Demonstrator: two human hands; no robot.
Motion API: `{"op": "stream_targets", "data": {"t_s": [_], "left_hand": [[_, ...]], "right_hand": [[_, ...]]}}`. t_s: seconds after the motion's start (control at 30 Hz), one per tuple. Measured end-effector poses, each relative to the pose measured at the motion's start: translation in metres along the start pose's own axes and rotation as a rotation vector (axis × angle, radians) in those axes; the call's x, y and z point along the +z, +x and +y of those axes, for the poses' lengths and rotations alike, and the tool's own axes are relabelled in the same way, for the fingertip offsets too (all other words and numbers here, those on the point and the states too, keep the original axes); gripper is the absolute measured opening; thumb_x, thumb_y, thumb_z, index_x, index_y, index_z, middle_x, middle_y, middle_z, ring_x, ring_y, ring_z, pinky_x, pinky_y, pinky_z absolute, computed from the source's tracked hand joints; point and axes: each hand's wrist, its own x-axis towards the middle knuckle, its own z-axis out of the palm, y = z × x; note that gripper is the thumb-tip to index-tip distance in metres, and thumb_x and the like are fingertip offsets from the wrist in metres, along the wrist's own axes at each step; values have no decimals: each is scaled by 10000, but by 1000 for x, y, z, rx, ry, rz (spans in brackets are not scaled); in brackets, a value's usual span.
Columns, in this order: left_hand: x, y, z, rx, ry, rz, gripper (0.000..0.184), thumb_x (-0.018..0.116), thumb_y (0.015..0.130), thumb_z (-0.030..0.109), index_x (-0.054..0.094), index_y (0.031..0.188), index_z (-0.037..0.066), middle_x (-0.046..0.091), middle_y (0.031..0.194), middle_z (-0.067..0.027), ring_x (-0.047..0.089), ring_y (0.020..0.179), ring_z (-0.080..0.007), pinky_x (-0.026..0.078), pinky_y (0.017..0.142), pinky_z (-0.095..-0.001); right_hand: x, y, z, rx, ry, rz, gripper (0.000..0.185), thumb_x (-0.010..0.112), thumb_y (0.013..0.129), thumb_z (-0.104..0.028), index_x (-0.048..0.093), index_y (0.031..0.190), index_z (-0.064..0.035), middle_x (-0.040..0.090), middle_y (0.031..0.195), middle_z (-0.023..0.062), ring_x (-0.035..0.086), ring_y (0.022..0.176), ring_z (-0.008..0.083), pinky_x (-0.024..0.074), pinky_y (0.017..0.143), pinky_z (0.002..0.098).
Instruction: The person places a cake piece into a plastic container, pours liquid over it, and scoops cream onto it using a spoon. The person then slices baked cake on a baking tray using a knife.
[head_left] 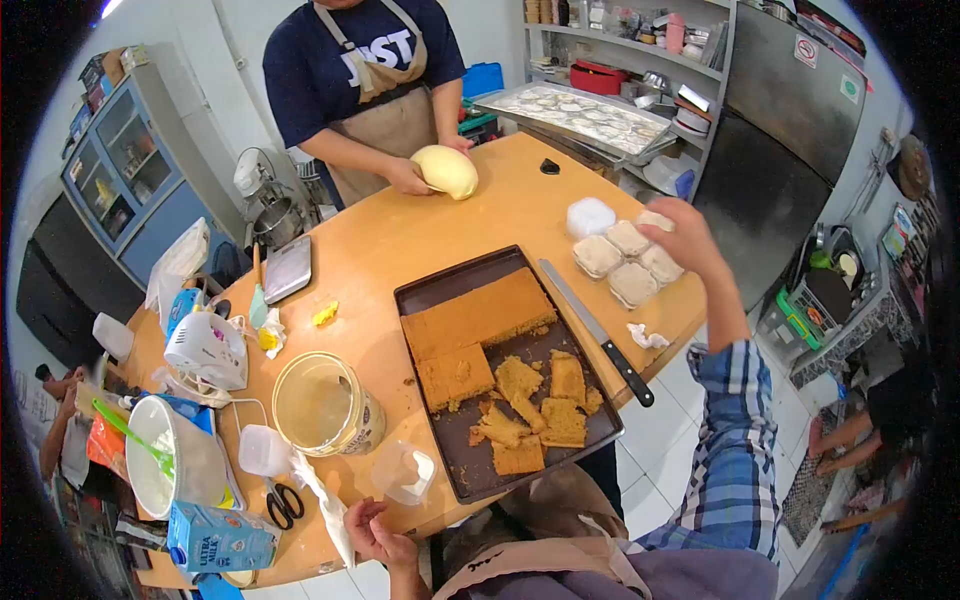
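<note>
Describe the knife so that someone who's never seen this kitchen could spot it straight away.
On the wooden table, find the dark baking tray of brown cake. The knife lies just to its right, between it and the filled plastic tubs. Its long metal blade and black handle set it apart from those squat tubs.
</note>
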Motion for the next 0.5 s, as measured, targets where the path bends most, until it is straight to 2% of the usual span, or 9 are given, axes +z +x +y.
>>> {"op": "stream_targets", "data": {"t_s": [0.03, 0.1, 0.2, 0.3, 0.4, 0.5], "left_hand": [[1, 0, 0, -3, -13, 6, 351, 444, 895, 302, 502, 1021, -20, 517, 911, -101, 509, 775, -183, 431, 715, -311], [2, -1, 1, -11, -17, -2, 353, 444, 894, 303, 502, 1020, -21, 517, 911, -102, 510, 779, -182, 430, 716, -311], [-2, 0, -3, -5, 13, -46, 353, 442, 894, 301, 496, 1025, -23, 518, 925, -106, 519, 801, -182, 436, 730, -318], [1, 0, 1, -35, -38, -43, 338, 439, 898, 287, 495, 1026, -22, 521, 923, -105, 526, 804, -184, 438, 743, -320], [1, -1, 2, -34, -19, -36, 310, 432, 902, 257, 494, 1028, -19, 526, 924, -102, 534, 799, -185, 438, 749, -316], [-1, -2, 3, -46, 9, -58, 287, 426, 904, 224, 492, 1041, -19, 532, 941, -103, 540, 808, -185, 441, 755, -314]], "right_hand": [[-20, -10, 1, 61, 98, 14, 401, 711, 723, -323, 653, 991, -31, 618, 1056, 158, 585, 984, 281, 452, 844, 343], [-43, -36, 10, 250, 20, 90, 339, 699, 729, -254, 655, 963, -12, 648, 951, 153, 625, 851, 257, 481, 763, 327], [-40, -72, 58, 533, -1, 102, 283, 666, 736, -167, 649, 960, 5, 659, 884, 147, 632, 754, 215, 492, 697, 316], [-16, -102, 85, 615, 79, -30, 268, 627, 735, -110, 639, 969, 21, 662, 838, 131, 627, 698, 196, 491, 638, 301], [12, -110, 68, 762, 440, 19, 274, 607, 734, -82, 629, 982, 31, 658, 826, 112, 618, 684, 180, 485, 602, 292], [31, -107, 63, 813, 496, -10, 277, 591, 731, -56, 623, 991, 34, 652, 819, 92, 617, 700, 183, 485, 618, 285]]}}
